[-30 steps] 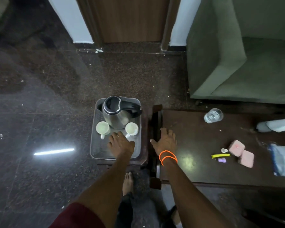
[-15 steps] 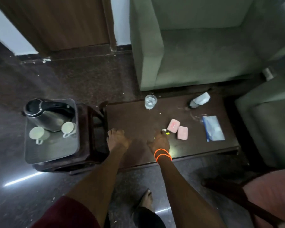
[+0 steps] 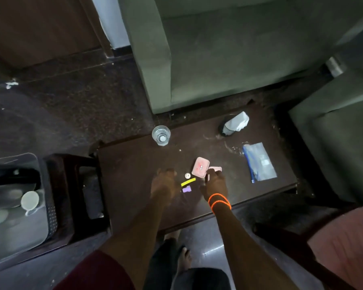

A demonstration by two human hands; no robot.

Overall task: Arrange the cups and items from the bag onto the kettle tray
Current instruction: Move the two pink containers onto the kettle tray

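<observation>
Over the dark table (image 3: pixel 134 164), the right hand (image 3: pixel 215 185) pinches a pink packet (image 3: pixel 215 169); the blurred left hand's (image 3: pixel 164 185) grip cannot be told.

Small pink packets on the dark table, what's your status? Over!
Right hand fingers closing on one small pink packet; grip unclear. Left hand blurred, empty. Second pink packet untouched. Nothing blocking.

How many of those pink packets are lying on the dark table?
2. One pink packet lies flat in the middle of the dark table. The second pink packet sits just beside it, mostly covered by the right hand reaching onto it. More may be hidden.
</observation>
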